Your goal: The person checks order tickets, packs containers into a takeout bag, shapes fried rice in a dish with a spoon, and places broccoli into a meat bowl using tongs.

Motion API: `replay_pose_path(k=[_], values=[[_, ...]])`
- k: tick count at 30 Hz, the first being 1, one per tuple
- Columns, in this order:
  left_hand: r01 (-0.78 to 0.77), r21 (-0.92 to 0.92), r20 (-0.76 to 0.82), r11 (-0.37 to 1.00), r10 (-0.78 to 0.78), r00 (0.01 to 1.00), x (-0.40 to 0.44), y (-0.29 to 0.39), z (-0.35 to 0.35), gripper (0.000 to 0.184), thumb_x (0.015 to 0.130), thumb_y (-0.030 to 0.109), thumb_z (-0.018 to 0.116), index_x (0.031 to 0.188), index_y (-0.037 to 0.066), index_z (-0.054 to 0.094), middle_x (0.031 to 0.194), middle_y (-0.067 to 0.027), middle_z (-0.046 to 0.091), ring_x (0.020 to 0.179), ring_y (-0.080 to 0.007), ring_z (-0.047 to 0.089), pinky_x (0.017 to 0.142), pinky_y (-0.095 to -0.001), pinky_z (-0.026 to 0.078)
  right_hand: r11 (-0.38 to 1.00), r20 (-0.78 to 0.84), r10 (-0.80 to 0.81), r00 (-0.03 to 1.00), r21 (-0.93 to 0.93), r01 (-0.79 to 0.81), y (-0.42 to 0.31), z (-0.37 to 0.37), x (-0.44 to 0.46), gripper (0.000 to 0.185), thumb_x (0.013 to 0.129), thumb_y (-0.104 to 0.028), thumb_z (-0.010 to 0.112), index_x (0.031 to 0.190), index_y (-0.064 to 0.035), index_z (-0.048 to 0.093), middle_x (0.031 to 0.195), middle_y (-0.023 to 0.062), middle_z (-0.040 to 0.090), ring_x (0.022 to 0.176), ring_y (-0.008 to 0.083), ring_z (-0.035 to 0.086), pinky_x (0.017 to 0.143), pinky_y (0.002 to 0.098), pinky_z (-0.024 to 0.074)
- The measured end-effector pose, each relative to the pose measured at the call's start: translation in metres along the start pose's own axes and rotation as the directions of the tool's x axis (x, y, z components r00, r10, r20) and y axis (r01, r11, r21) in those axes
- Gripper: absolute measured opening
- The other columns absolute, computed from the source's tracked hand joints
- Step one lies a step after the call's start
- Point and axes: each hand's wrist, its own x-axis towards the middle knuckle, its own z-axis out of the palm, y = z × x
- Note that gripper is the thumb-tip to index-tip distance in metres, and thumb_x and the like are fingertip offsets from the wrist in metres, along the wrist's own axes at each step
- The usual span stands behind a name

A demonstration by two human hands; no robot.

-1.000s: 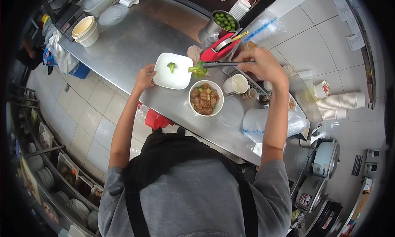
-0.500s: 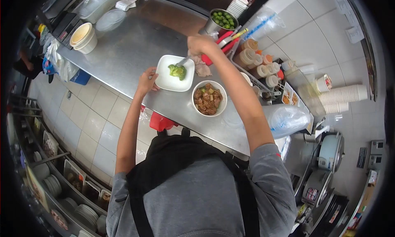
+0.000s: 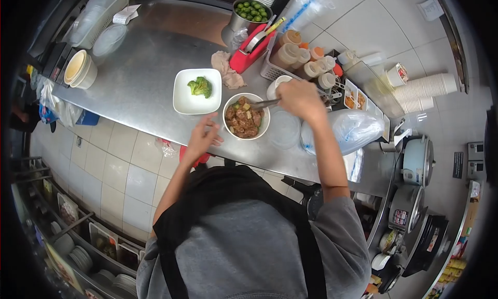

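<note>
My right hand (image 3: 301, 99) grips a metal utensil (image 3: 265, 104) that looks like tongs; its exact kind is hard to make out. The utensil's tip reaches into a white round bowl (image 3: 268, 123) of brown sauced meat chunks (image 3: 244, 121) with paler pieces among them. Left of the bowl sits a white square plate (image 3: 182, 103) bearing a piece of broccoli (image 3: 200, 87). My left hand (image 3: 205, 137) is open, fingers apart, just below the plate's near edge and left of the bowl, holding nothing.
A crumpled cloth (image 3: 226, 70) and a red holder (image 3: 246, 57) lie behind the bowl. Squeeze bottles (image 3: 295, 57) stand in a basket at the right, near a plastic bag (image 3: 358, 127). A pot of green fruit (image 3: 251, 13) is at the back; tubs (image 3: 80, 70) stand left.
My right hand has moved from the plate towards me and right, bringing the utensil into the bowl. My left hand has let go of the plate and drawn nearer. The view has shifted.
</note>
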Motion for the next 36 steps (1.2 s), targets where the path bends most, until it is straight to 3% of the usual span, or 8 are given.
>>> replay_pose_path(k=[6, 10, 13, 22, 28, 31, 34, 36], values=[[0.091, -0.142, 0.031, 0.986, -0.088, 0.996, 0.013, -0.004, 0.034, 0.054, 0.086, -0.001, 0.044, 0.132, 0.010, 0.018, 0.103, -0.0135, 0.037, 0.072, -0.0243, 0.063, 0.063, -0.0313, 0.057, 0.988, 0.041, -0.055, 0.998, 0.149, 0.049, -0.018, 0.003, -0.013, 0.017, 0.069, -0.020, 0.064, 0.084, -0.0126, 0.067, 0.078, 0.0134, 0.063, 0.079, 0.0306, 0.061, 0.068, 0.0418, 0.0474], [0.124, -0.174, 0.022, 0.977, -0.122, 0.992, 0.011, -0.004, 0.040, 0.052, 0.085, -0.002, 0.043, 0.129, 0.010, 0.018, 0.105, -0.0142, 0.035, 0.074, -0.0268, 0.063, 0.065, -0.0326, 0.057, 0.985, -0.017, 0.108, 0.994, 0.134, -0.105, 0.005, 0.015, -0.028, 0.017, 0.069, -0.018, 0.067, 0.084, -0.0107, 0.067, 0.079, 0.0156, 0.063, 0.078, 0.0317, 0.061, 0.067, 0.0427, 0.0471], [0.162, -0.207, 0.044, 0.965, -0.156, 0.987, 0.005, 0.001, 0.045, 0.052, 0.086, 0.002, 0.046, 0.127, 0.011, 0.017, 0.107, -0.0147, 0.034, 0.082, -0.0292, 0.061, 0.070, -0.0336, 0.056, 0.971, 0.069, 0.162, 0.984, 0.168, -0.171, 0.002, 0.042, -0.023, 0.016, 0.070, -0.016, 0.066, 0.085, -0.0103, 0.066, 0.080, 0.0156, 0.063, 0.077, 0.0321, 0.061, 0.066, 0.0431, 0.0470], [0.197, -0.235, 0.038, 0.952, -0.194, 0.980, 0.004, 0.001, 0.050, 0.054, 0.086, 0.006, 0.048, 0.128, 0.012, 0.014, 0.110, -0.0174, 0.035, 0.087, -0.0302, 0.060, 0.074, -0.0331, 0.056, 0.946, -0.020, 0.102, 0.995, 0.310, -0.091, -0.008, 0.028, -0.052, 0.016, 0.071, -0.016, 0.065, 0.086, -0.0094, 0.065, 0.076, 0.0126, 0.063, 0.073, 0.0325, 0.061, 0.065, 0.0431, 0.0469], [0.198, -0.206, 0.037, 0.958, -0.194, 0.980, 0.004, 0.005, 0.050, 0.053, 0.086, 0.005, 0.048, 0.127, 0.011, 0.015, 0.111, -0.0175, 0.035, 0.087, -0.0310, 0.060, 0.074, -0.0335, 0.056, 0.962, -0.027, 0.131, 0.991, 0.245, -0.121, 0.001, 0.048, -0.012, 0.016, 0.071, -0.017, 0.066, 0.085, -0.0100, 0.066, 0.075, 0.0139, 0.063, 0.074, 0.0332, 0.061, 0.065, 0.0436, 0.0466], [0.194, -0.204, 0.042, 0.960, -0.189, 0.981, 0.004, 0.005, 0.050, 0.051, 0.086, 0.005, 0.048, 0.126, 0.011, 0.016, 0.111, -0.0174, 0.034, 0.088, -0.0319, 0.060, 0.074, -0.0339, 0.056, 0.965, -0.088, 0.074, 0.993, 0.257, -0.049, -0.006, 0.056, -0.002, 0.015, 0.071, -0.018, 0.065, 0.082, -0.0084, 0.066, 0.076, 0.0157, 0.062, 0.074, 0.0337, 0.061, 0.064, 0.0435, 0.0468], [0.180, -0.216, 0.036, 0.960, -0.176, 0.984, 0.005, 0.005, 0.051, 0.052, 0.086, 0.005, 0.048, 0.126, 0.011, 0.016, 0.113, -0.0174, 0.033, 0.089, -0.0323, 0.059, 0.074, -0.0344, 0.056, 0.947, -0.016, 0.062, 0.998, 0.318, -0.053, -0.009, 0.028, -0.024, 0.013, 0.071, -0.015, 0.064, 0.080, -0.0072, 0.065, 0.075, 0.0162, 0.062, 0.073, 0.0339, 0.061, 0.064, 0.0433, 0.0472], [0.177, -0.228, 0.033, 0.957, -0.174, 0.984, 0.004, 0.001, 0.050, 0.052, 0.086, 0.004, 0.048, 0.126, 0.011, 0.016, 0.114, -0.0175, 0.032, 0.089, -0.0325, 0.059, 0.074, -0.0347, 0.056, 0.973, -0.082, -0.033, 0.996, 0.227, 0.051, -0.024, 0.035, -0.031, 0.013, 0.070, -0.014, 0.063, 0.080, -0.0069, 0.065, 0.075, 0.0162, 0.062, 0.072, 0.0338, 0.061, 0.064, 0.0428, 0.0473]])
